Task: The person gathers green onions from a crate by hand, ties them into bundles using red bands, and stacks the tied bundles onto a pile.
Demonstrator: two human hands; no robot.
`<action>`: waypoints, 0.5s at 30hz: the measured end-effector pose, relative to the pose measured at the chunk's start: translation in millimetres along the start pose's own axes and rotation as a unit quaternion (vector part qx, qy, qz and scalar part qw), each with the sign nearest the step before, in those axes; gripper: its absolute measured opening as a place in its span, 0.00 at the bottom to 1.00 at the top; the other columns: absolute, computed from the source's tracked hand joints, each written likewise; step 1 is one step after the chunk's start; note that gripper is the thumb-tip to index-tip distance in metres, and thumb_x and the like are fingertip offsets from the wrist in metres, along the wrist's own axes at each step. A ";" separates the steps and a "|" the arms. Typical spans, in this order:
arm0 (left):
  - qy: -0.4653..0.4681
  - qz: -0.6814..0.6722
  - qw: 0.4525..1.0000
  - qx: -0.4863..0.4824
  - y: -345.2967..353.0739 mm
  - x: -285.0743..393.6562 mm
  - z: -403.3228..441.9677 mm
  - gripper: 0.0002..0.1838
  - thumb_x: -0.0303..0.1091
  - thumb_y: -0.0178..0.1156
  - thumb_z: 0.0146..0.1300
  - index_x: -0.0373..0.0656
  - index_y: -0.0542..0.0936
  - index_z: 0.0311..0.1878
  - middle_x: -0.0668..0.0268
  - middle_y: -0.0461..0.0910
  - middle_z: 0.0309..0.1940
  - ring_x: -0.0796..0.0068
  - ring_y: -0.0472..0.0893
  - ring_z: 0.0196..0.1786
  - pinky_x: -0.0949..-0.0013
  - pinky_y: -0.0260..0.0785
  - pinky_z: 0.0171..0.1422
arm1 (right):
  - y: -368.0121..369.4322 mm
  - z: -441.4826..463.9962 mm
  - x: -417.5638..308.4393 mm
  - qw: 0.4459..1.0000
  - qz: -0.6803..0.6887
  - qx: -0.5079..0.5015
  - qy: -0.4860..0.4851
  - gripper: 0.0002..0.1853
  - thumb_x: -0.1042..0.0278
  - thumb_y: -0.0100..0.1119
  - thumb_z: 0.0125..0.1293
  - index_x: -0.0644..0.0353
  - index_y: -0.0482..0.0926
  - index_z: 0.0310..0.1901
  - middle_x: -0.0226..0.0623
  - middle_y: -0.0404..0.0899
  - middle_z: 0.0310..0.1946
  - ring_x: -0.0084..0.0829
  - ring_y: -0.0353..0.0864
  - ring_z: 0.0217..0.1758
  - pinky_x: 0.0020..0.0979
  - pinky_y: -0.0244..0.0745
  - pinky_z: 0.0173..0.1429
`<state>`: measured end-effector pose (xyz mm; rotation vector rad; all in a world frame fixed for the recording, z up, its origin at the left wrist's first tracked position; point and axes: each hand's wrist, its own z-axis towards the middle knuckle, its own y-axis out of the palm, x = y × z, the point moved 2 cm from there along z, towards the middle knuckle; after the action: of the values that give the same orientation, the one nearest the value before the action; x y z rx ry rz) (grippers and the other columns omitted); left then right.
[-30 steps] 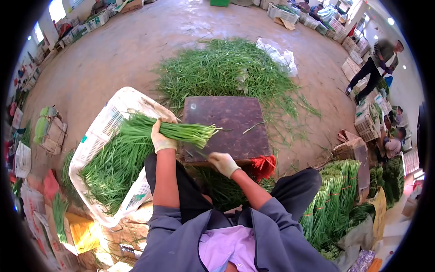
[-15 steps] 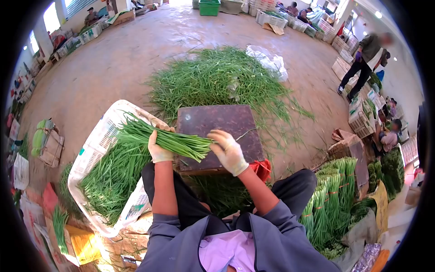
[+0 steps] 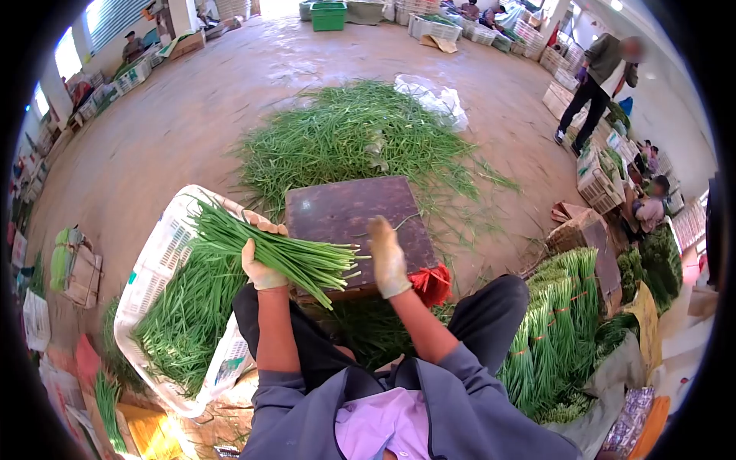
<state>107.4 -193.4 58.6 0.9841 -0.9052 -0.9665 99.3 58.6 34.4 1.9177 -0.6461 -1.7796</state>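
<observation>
My left hand (image 3: 264, 257), in a pale glove, is wrapped around a loose bunch of chives (image 3: 295, 257). Their stalk ends fan out to the right over the near edge of a dark wooden box (image 3: 349, 211), with the leafy ends over a white crate (image 3: 142, 291). Just right of the stalk ends is my right hand (image 3: 387, 257), also gloved and slightly blurred. Its fingers are stretched upward, and nothing shows in it. Red ties (image 3: 431, 286) hang at the box's near right corner.
More chives (image 3: 192, 314) fill the crate on the left. A heap of loose green leaves (image 3: 345, 134) covers the floor beyond the box, beside a clear plastic bag (image 3: 437, 100). Tied chive bundles (image 3: 556, 330) stand to my right. A person (image 3: 602, 84) stands at the far right.
My right hand has swung from palm-down at the stalk ends to upright beside them. The bunch's stalk ends have spread and tilted lower. The whole view has shifted slightly.
</observation>
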 end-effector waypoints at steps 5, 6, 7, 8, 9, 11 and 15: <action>-0.014 0.007 0.999 0.030 14.0 -1.1 -8.0 0.29 0.39 0.63 0.61 0.45 0.71 0.66 0.68 0.78 0.48 0.67 0.76 0.52 0.56 0.66 0.68 | 44.7 -17.0 13.9 0.992 -0.057 -0.114 -0.012 0.28 0.57 0.34 0.81 0.52 0.51 0.79 0.40 0.53 0.78 0.35 0.47 0.83 0.41 0.39 0.82; -0.012 0.007 1.000 0.026 12.7 1.9 -7.9 0.29 0.39 0.63 0.61 0.45 0.71 0.66 0.68 0.78 0.48 0.67 0.76 0.52 0.56 0.67 0.67 | 37.4 -16.4 7.8 0.992 -0.077 -0.095 -0.016 0.29 0.57 0.36 0.80 0.53 0.51 0.78 0.43 0.55 0.77 0.36 0.49 0.82 0.41 0.43 0.81; -0.012 0.011 1.000 -0.011 10.2 4.6 -5.5 0.29 0.39 0.63 0.61 0.44 0.70 0.66 0.68 0.78 0.47 0.67 0.76 0.51 0.57 0.68 0.65 | 28.7 -13.7 0.8 0.992 -0.093 -0.087 -0.020 0.29 0.56 0.36 0.80 0.53 0.51 0.78 0.43 0.55 0.77 0.36 0.51 0.81 0.42 0.44 0.81; -0.010 0.010 1.000 -0.010 5.8 5.3 -5.5 0.29 0.39 0.63 0.61 0.44 0.70 0.66 0.68 0.78 0.47 0.67 0.76 0.51 0.57 0.68 0.65 | 18.4 -11.5 -7.4 0.991 -0.111 -0.078 -0.024 0.30 0.54 0.36 0.80 0.53 0.51 0.78 0.43 0.56 0.77 0.35 0.52 0.81 0.42 0.45 0.80; -0.010 0.000 1.000 0.000 6.7 4.8 -6.4 0.29 0.38 0.63 0.61 0.44 0.70 0.66 0.68 0.78 0.47 0.68 0.76 0.50 0.57 0.68 0.64 | 5.9 -13.5 -14.5 0.980 -0.151 -0.105 -0.082 0.28 0.56 0.46 0.78 0.56 0.60 0.74 0.42 0.65 0.71 0.33 0.65 0.74 0.38 0.58 0.75; -0.027 -0.031 0.999 -0.004 3.6 0.5 -5.6 0.29 0.38 0.63 0.62 0.44 0.70 0.66 0.68 0.79 0.46 0.69 0.78 0.49 0.58 0.68 0.63 | 6.9 -23.6 -40.9 0.947 -0.284 -0.136 -0.072 0.25 0.59 0.51 0.76 0.59 0.66 0.70 0.39 0.70 0.66 0.31 0.71 0.68 0.35 0.64 0.70; -0.042 -0.011 0.999 -0.018 4.3 -3.3 -2.8 0.30 0.37 0.60 0.64 0.43 0.68 0.69 0.69 0.79 0.45 0.71 0.77 0.49 0.62 0.67 0.63 | 27.7 -32.4 -59.9 0.843 -0.483 -0.177 -0.154 0.17 0.65 0.68 0.63 0.61 0.81 0.52 0.42 0.81 0.48 0.37 0.83 0.51 0.31 0.77 0.54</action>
<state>109.9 -188.6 61.3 0.9301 -0.9467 -1.0456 126.9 73.4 101.0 1.8010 0.7027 -2.5703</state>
